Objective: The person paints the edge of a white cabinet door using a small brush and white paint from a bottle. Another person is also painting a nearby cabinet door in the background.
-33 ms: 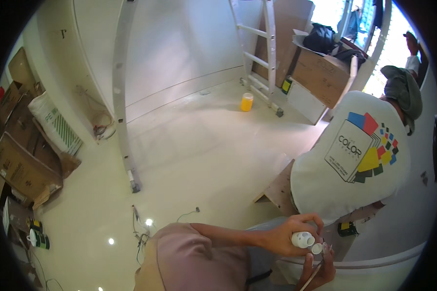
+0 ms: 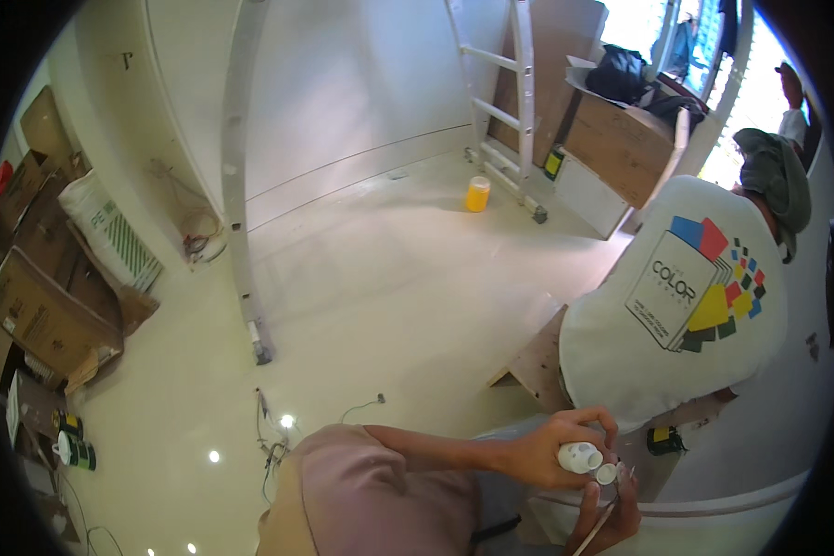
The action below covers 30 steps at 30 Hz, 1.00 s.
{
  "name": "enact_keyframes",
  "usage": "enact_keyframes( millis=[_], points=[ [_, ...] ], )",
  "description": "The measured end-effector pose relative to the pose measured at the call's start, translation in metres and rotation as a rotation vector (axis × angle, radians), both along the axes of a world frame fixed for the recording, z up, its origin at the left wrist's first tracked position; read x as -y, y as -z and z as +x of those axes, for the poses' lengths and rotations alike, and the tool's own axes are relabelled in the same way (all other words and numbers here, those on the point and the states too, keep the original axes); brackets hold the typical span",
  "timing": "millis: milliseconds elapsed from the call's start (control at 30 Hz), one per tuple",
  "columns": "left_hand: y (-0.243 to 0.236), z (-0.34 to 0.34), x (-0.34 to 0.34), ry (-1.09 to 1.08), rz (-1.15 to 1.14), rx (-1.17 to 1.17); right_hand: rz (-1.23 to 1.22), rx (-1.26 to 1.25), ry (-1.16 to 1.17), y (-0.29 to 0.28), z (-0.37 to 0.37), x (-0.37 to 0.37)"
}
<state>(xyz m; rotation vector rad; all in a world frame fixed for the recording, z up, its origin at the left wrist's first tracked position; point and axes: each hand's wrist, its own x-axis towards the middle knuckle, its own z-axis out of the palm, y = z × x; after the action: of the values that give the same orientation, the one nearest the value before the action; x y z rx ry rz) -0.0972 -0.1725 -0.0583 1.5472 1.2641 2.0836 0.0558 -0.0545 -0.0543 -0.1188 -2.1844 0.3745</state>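
A: What is being held, and where?
B: A white bottle [image 2: 576, 457] is grasped by the left hand [image 2: 549, 456], at the lower right of the frame. The bottle is tilted, with one rounded end turned toward the right.

A: And the right hand [image 2: 625, 510]?
B: It is placed just below and to the right of the bottle. A thin pale stick [image 2: 596, 530] is pinched between its thumb and fingers, slanting down to the bottom edge. What kind of tool it is cannot be told.

A: Is anything seen between the hands?
B: A small round white piece [image 2: 606, 474] is seen right beside the bottle, near the right fingertips. By which hand it is supported cannot be told.

A: What is found around them?
B: Above the hands, at the right, a person in a white shirt [image 2: 588, 343] is seen from behind; blocks of colour are printed on the shirt. A dark can [image 2: 663, 439] is set below that person. An orange container [image 2: 477, 195] is stood on the pale floor [image 2: 371, 315], upper centre, near a metal ladder [image 2: 526, 102]. At the left edge, cardboard [image 2: 51, 310] is piled beside a white sack [image 2: 107, 227].
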Motion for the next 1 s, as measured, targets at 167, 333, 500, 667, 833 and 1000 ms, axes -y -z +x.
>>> enact_keyframes(
  millis=[167, 333, 500, 667, 833, 1000],
  points=[
    [0.011, -0.003, 0.005, -0.138, -0.020, -0.024, -0.492, 0.045, -0.107, 0.013, -0.011, 0.003],
    [0.034, -0.028, 0.027, -0.240, -0.217, 0.195, -0.451, -0.099, -0.188, 0.021, -0.031, -0.004],
    [0.087, -0.061, 0.048, -0.442, -0.224, 0.342, -0.290, 0.001, -0.145, 0.022, -0.036, -0.009],
    [0.151, -0.090, 0.065, -0.850, -0.332, 0.359, -0.326, 0.028, -0.155, 0.025, -0.034, -0.012],
    [0.232, -0.125, 0.101, -1.047, -0.457, 0.282, -0.311, 0.009, -0.159, 0.030, -0.040, -0.022],
    [0.339, -0.140, 0.140, -1.125, -0.644, 0.171, -0.340, 0.033, -0.106, 0.038, -0.040, -0.030]
  ],
)
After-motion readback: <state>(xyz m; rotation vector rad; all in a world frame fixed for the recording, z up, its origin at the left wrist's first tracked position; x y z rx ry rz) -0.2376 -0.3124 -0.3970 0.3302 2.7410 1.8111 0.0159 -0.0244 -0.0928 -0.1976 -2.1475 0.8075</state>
